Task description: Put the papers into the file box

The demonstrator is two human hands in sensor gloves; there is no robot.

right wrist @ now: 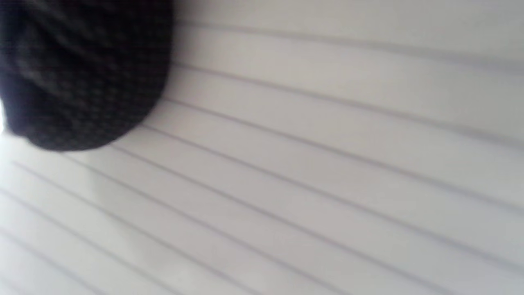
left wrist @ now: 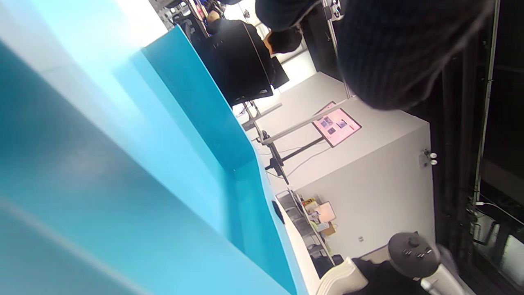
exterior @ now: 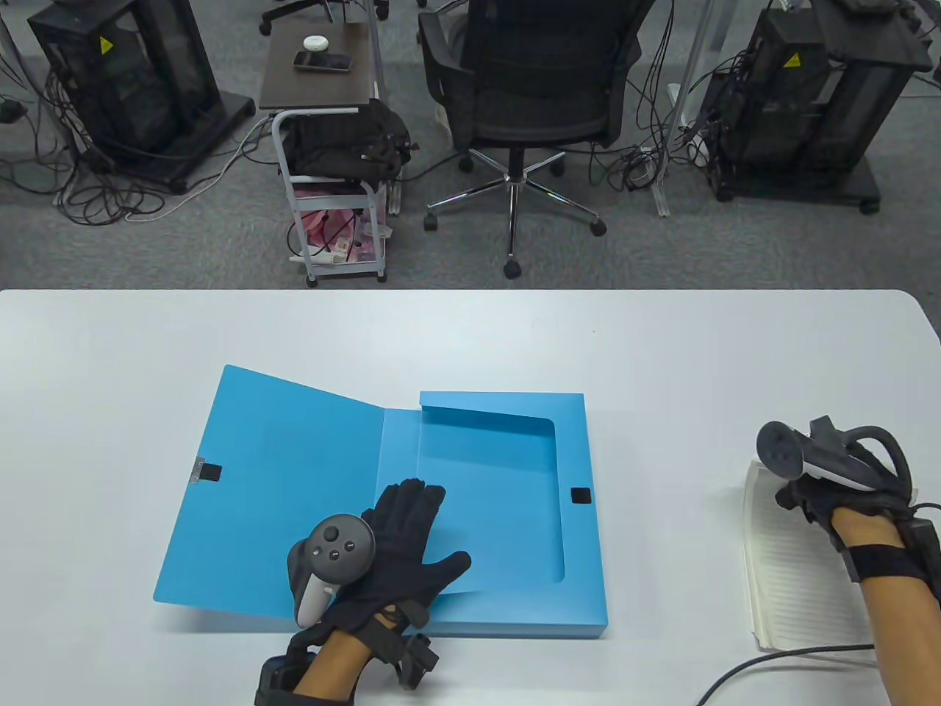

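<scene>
A blue file box (exterior: 507,515) lies open on the white table, its lid (exterior: 272,485) folded out to the left. My left hand (exterior: 404,544) rests flat with fingers spread on the box's near left part, at the hinge. The box's blue inside (left wrist: 196,164) fills the left wrist view. A stack of lined papers (exterior: 794,581) lies at the table's right. My right hand (exterior: 809,500) rests on the stack's far part; its fingers are hidden under the tracker. The right wrist view shows a gloved finger (right wrist: 82,73) against the lined paper (right wrist: 327,164).
The white table (exterior: 470,331) ends at its far edge, with an office chair (exterior: 529,110), a small cart (exterior: 338,184) and equipment racks on the floor beyond. A black cable (exterior: 772,662) runs along the table's near right edge by the papers.
</scene>
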